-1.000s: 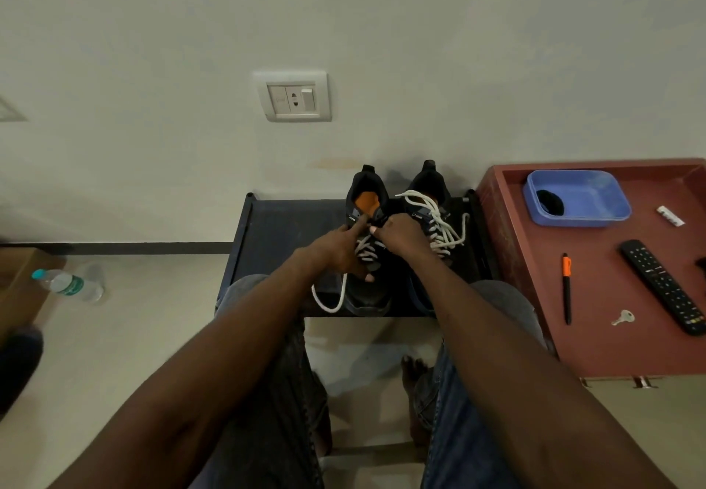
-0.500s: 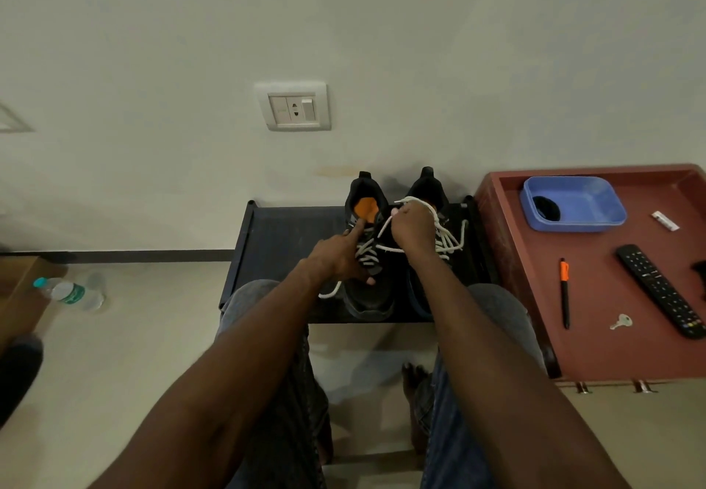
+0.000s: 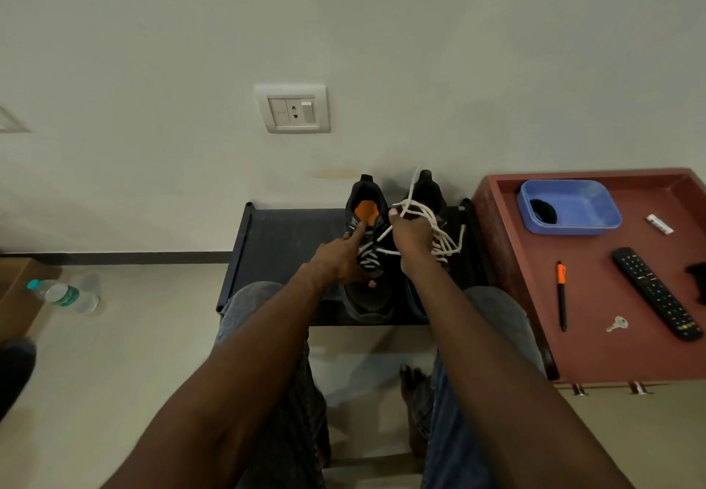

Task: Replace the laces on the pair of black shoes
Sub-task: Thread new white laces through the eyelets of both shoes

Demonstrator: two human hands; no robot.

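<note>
Two black shoes stand side by side on a dark low rack (image 3: pixel 282 236) against the wall. The left shoe (image 3: pixel 365 297) has an orange insole and a white lace (image 3: pixel 366 257) partly threaded through its eyelets. My left hand (image 3: pixel 340 259) holds this shoe at its side, the index finger stretched up along the eyelets. My right hand (image 3: pixel 410 236) grips the free end of that lace and holds it raised above the shoes. The right shoe (image 3: pixel 428 190) is mostly hidden behind this hand, with loose white lace (image 3: pixel 449 246) lying over it.
A red-brown table (image 3: pixel 596 290) at the right carries a blue tray (image 3: pixel 573 206), an orange-capped pen (image 3: pixel 561 293), a key (image 3: pixel 617 323) and a remote (image 3: pixel 657 292). A water bottle (image 3: pixel 63 293) lies on the floor at left. My knees sit just before the rack.
My right hand has pulled the white lace up and away from the left shoe, so the slack loop at the shoe's left side is gone. My left hand stays on the shoe.
</note>
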